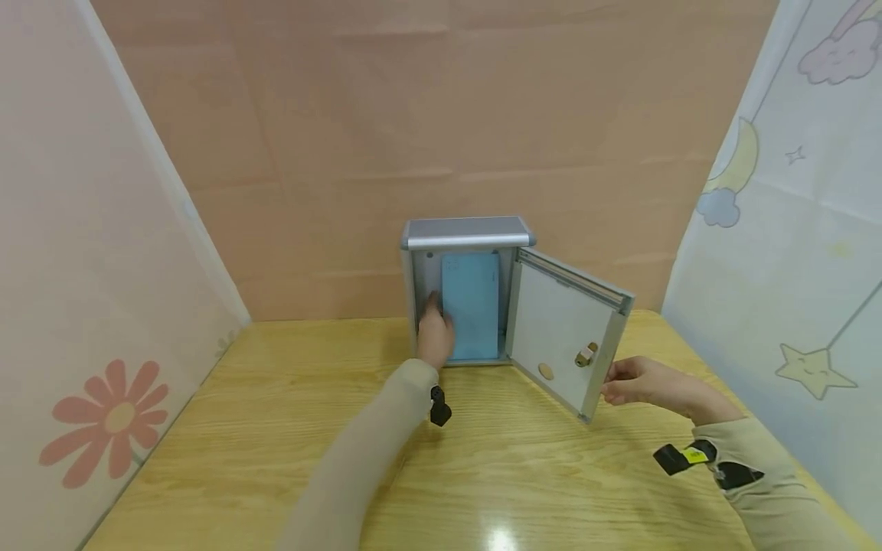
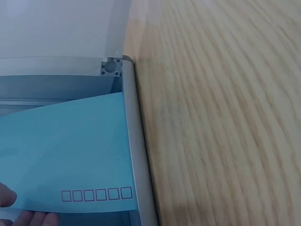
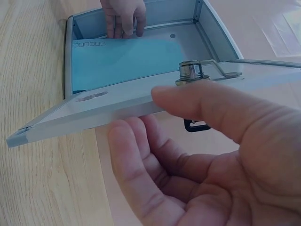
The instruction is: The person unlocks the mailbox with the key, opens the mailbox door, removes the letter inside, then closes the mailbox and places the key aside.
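A grey metal mailbox [image 1: 468,232] stands at the back of the table with its door [image 1: 558,325] swung out to the right. Upright inside it is a light blue envelope [image 1: 471,306], with a row of small printed squares along one end in the left wrist view. My left hand [image 1: 436,337] reaches into the box and pinches the envelope's left edge, thumb [image 2: 5,195] in front and fingers [image 2: 37,219] behind. Outside, my right hand [image 1: 641,385] holds the door's free edge, thumb [image 3: 188,101] on the inner side and curled fingers at the outer side.
A metal cam lock [image 3: 192,70] sits on the door's inside, near an oval patch [image 1: 546,371]. The box stands on a wood-grain table [image 1: 241,428]. Behind it is a brown paper backdrop [image 1: 331,153]; printed sheets hang at the left [image 1: 103,268] and right.
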A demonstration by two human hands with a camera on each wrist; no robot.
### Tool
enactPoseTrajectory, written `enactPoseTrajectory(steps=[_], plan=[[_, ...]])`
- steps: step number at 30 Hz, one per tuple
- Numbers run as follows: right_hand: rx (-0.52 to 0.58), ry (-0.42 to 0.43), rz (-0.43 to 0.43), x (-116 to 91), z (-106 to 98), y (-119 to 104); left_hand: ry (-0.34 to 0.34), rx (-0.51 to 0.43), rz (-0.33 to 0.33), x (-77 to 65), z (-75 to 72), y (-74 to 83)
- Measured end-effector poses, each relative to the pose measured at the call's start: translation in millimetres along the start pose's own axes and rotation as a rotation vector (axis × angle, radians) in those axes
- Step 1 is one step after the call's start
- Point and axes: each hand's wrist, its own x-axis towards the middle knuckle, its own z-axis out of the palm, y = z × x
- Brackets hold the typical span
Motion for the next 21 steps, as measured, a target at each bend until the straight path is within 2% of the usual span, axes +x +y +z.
enactPoseTrajectory(steps=[3,6,10,13,15,17,19,21], plan=[[0.006,-0.005,-0.001,1.7,0.7,0.1,0.068,0.078,-0.011,-1.6,1.9,-2.3],[0.005,-0.008,-0.001,2.9,0.5,-0.2,0.084,0.099,0.032,-6.3,-0.7,-1.4],[0.003,-0.006,0.0,3.8,0.1,-1.5,0.098,0.108,0.193,-15.8,-11.0,1.8],[-0.007,-0.001,0.0,4.3,0.0,-2.1,0.113,0.105,0.335,-25.8,-26.0,6.6],[-0.017,0.002,0.002,4.2,0.0,-1.8,0.112,0.06,0.405,-33.8,-38.5,9.5],[-0.027,0.005,0.004,3.8,-0.3,-1.2,0.122,-0.004,0.448,-41.7,-53.4,11.8],[-0.039,0.008,0.009,2.9,-0.9,-0.8,0.13,-0.109,0.442,-47.8,-70.6,13.5],[-0.049,0.01,0.01,2.2,-1.7,-0.8,0.136,-0.274,0.386,-50.0,-91.0,16.1]])
